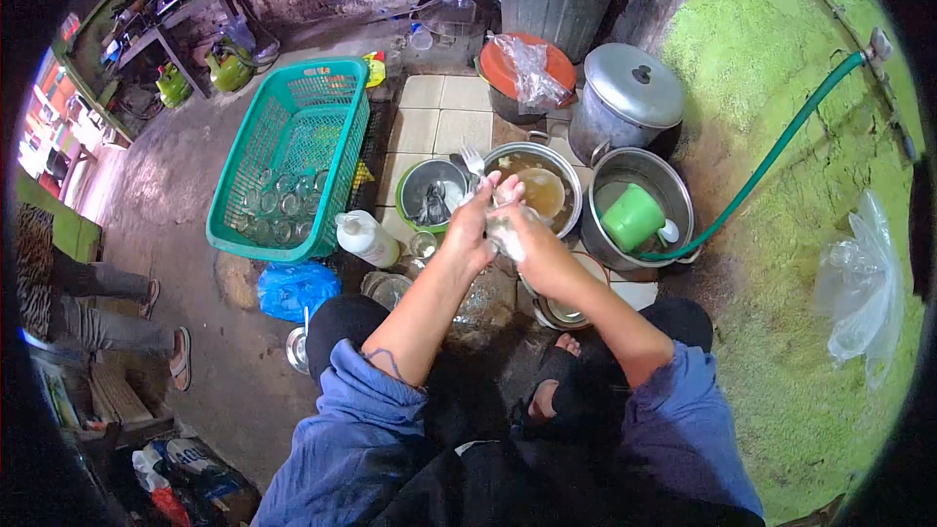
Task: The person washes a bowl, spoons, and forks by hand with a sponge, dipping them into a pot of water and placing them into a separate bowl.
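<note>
My left hand (pixel 470 226) is closed around a fork (pixel 472 158), its tines pointing up and away from me. Against it, my right hand (pixel 527 234) is closed on a white, foamy-looking wad (pixel 506 237) whose kind I cannot make out. Both hands meet just in front of a metal pot of cloudy water (pixel 547 197). To their left, a grey bowl (pixel 434 193) holds cutlery inside a green basin. Nearer me stand a clear glass (pixel 423 246) and a white bottle (pixel 367 239).
A teal basket (pixel 224 220) of glasses stands left. On the right, a green dipper (pixel 634 218) sits in a large pot (pixel 688 200), with a green hose (pixel 771 185) running in. Behind are a lidded pot (pixel 634 88) and a bin (pixel 551 10). Another person's legs (pixel 107 322) show left.
</note>
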Demonstrator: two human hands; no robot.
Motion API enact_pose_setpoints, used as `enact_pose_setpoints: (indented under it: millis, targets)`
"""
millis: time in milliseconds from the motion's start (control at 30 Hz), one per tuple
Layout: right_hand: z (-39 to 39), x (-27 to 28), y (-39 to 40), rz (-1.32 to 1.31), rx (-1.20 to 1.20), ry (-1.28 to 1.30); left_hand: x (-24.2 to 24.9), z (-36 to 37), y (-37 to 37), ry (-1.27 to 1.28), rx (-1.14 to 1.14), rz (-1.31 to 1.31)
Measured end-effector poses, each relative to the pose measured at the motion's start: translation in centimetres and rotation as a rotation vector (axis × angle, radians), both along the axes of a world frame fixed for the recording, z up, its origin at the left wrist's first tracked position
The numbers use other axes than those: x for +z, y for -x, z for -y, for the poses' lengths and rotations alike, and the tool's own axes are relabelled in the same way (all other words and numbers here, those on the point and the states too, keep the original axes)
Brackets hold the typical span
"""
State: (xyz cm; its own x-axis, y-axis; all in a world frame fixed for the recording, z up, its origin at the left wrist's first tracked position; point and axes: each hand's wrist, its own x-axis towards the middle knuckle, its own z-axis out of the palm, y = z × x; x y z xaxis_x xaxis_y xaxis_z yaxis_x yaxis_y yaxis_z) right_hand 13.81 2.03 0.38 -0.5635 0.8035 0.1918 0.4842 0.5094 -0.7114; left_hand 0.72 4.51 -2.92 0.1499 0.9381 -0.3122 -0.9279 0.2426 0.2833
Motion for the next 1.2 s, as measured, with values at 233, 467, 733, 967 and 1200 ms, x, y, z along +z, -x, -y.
enact_pose_setpoints:
  millis: [233,467,733,967,1200]
  targets:
    - [-2.1,1.4,-1.7,-0.334,-0.092,0.173,-0.7,-0.9,0.0,0.030,0.008,-0.405]
    - [-2.7,-5.1,1.7,-0.579,-0.370,-0.030,-2.7,0.0,-3.6,0.140,-0.035,-0.203]
    - [-5.3,-1.7,-0.6,-0.554,-0.551,0.027,-1.5,0.6,-3.7,0.025,-0.157,-0.895]
    - [-6.6,-3.1,-0.8,-0.702,-0.677,0.128,-0.5,2.9,-6.1,0.000,-0.255,-0.824]
    - [-6.5,0.0,-1.4,-0.966,-0.627,0.338,-2.2,1.7,-4.8,-0.308,0.308,-1.243]
